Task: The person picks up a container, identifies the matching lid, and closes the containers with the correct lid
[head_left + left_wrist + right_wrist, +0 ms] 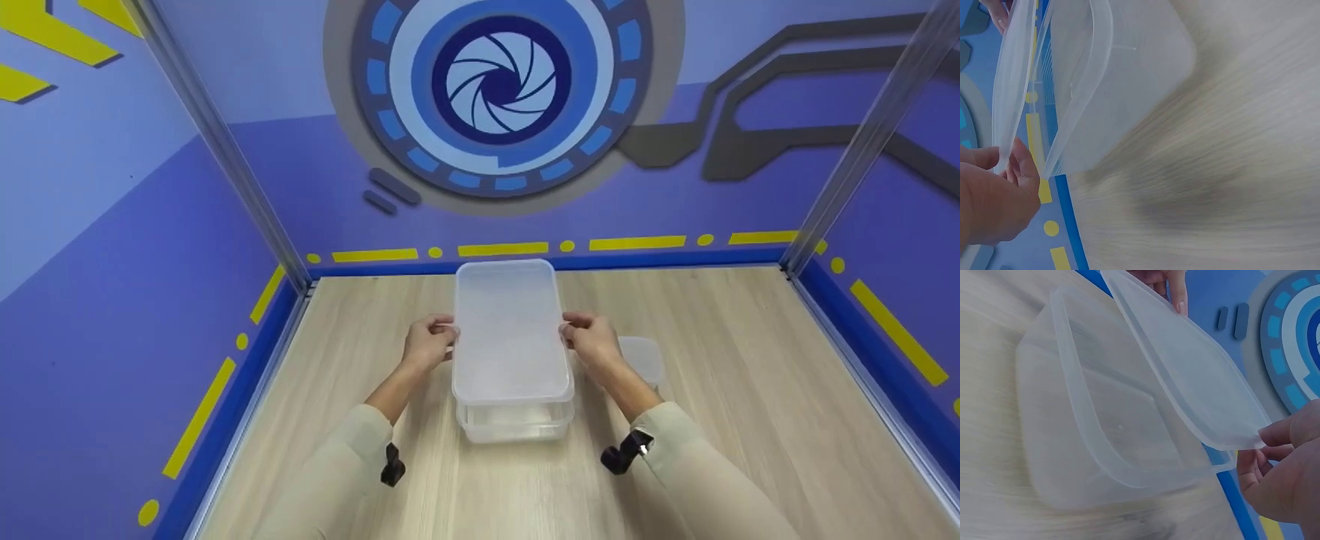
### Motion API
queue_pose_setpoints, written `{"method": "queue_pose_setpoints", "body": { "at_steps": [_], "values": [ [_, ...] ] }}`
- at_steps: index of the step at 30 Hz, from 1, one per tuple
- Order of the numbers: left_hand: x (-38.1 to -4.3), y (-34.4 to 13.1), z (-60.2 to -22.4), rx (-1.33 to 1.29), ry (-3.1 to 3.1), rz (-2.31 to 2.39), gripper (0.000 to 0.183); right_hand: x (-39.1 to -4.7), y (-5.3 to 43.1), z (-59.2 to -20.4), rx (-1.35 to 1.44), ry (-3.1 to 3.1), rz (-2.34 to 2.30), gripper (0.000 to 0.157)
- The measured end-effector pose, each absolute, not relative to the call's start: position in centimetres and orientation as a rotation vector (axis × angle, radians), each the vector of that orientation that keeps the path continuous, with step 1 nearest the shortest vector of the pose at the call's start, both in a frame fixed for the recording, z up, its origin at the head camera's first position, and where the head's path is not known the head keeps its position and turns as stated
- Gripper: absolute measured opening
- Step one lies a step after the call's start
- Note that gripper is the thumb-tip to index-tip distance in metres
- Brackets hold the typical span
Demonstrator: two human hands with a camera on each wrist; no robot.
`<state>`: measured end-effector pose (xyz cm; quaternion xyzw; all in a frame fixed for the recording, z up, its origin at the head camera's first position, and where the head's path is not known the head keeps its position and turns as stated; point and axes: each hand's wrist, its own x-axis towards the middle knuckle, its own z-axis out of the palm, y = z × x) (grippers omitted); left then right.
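Observation:
A translucent rectangular lid (511,330) is held above a clear plastic container (517,433) on the table. My left hand (430,342) pinches the lid's left edge between thumb and fingers, while my right hand (592,341) pinches the right edge. In the right wrist view the lid (1190,365) sits tilted and apart from the rim of the container (1044,433); the inside that shows holds nothing I can make out. The left wrist view has the left thumb on top of the lid (1013,79) and the fingers beneath it.
A smaller translucent container with a lid (642,358) stands to the right, partly behind my right forearm. The wooden table (720,420) meets blue printed panels (675,202) at the back and sides. Metal posts (225,142) mark the corners.

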<state>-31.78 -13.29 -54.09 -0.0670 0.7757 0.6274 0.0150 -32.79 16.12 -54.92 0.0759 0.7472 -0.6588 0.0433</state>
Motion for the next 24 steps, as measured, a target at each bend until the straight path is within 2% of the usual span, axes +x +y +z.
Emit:
{"method": "queue_pose_setpoints", "body": {
  "at_steps": [24],
  "values": [
    [-31.1,-12.7,-56.4,-0.303,2.474,1.81,0.031,-31.8,16.4,-57.3,0.22,2.358,-1.908,0.034]
  ]
}}
